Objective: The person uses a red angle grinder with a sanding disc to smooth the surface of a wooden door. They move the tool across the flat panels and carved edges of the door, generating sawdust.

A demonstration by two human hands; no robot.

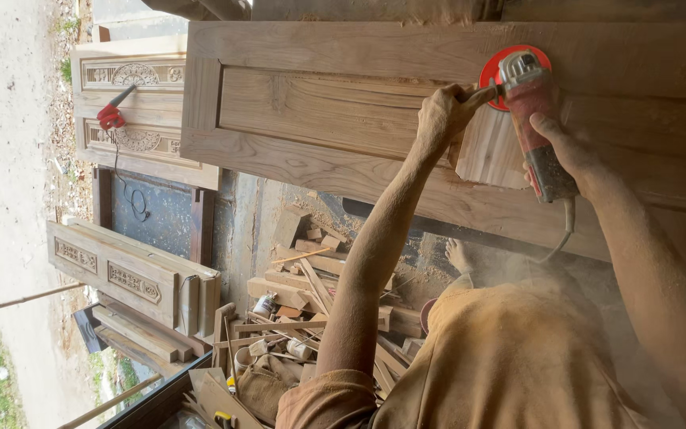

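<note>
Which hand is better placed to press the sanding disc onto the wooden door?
Left, probably. The left hand has its grip on the side handle beside the round red sanding disc. The right hand holds the rear body of the red angle grinder, near its grey cable, farther from the disc.

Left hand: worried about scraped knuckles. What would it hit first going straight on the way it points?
The left hand, gripping the red angle grinder, would probably first meet the pale wooden panelled door; depth is unclear.

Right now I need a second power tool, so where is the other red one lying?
In the head view, upper left: the spare red tool lies on a carved door panel, its cord trailing away, far from the grinder.
</note>
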